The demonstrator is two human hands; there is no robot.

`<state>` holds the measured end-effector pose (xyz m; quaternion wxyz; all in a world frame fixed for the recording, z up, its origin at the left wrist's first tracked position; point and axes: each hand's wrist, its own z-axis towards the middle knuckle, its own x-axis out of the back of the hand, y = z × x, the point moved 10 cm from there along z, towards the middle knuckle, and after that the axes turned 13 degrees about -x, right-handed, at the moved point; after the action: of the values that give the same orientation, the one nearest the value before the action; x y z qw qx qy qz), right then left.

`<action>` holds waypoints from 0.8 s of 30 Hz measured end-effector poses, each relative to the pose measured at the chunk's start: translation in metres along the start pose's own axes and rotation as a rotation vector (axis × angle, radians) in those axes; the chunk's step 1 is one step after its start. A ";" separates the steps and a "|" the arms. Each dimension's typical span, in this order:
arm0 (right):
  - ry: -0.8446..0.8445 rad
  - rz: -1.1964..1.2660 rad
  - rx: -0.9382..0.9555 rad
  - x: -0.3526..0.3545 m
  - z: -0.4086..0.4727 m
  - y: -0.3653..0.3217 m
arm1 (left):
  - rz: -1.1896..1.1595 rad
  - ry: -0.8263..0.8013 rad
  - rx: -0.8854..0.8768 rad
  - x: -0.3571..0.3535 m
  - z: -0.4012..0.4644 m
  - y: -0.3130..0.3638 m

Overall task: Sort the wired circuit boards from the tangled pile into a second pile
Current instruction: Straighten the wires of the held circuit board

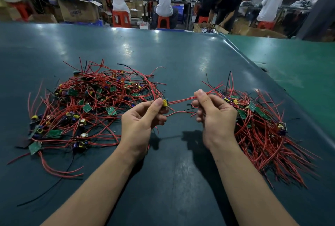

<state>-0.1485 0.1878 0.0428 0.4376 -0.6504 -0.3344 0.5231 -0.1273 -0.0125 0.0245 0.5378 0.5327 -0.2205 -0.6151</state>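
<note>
A tangled pile (pixel 90 106) of small green circuit boards with red and black wires lies on the left of the dark green table (pixel 172 59). A second pile (pixel 261 128), its wires lying more in line, sits on the right. My left hand (pixel 141 122) pinches one circuit board (pixel 165 104) with a yellow capacitor, just right of the tangled pile. My right hand (pixel 213 115) grips that board's red wires (pixel 181 100), which stretch between both hands above the table.
A lighter green mat (pixel 299 66) adjoins the table at the far right. Beyond the far edge, several people sit on red stools at other benches among cardboard boxes (pixel 78 11). Bare table surface lies between the piles and in front of my forearms.
</note>
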 end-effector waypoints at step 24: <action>-0.387 -0.472 0.310 -0.063 -0.044 0.004 | 0.724 -0.061 -0.824 -0.004 -0.020 0.072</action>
<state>-0.1204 0.1201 0.0667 0.5685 -0.3696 -0.4690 0.5659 -0.0794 -0.0269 0.0805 0.8726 0.1500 -0.1462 -0.4412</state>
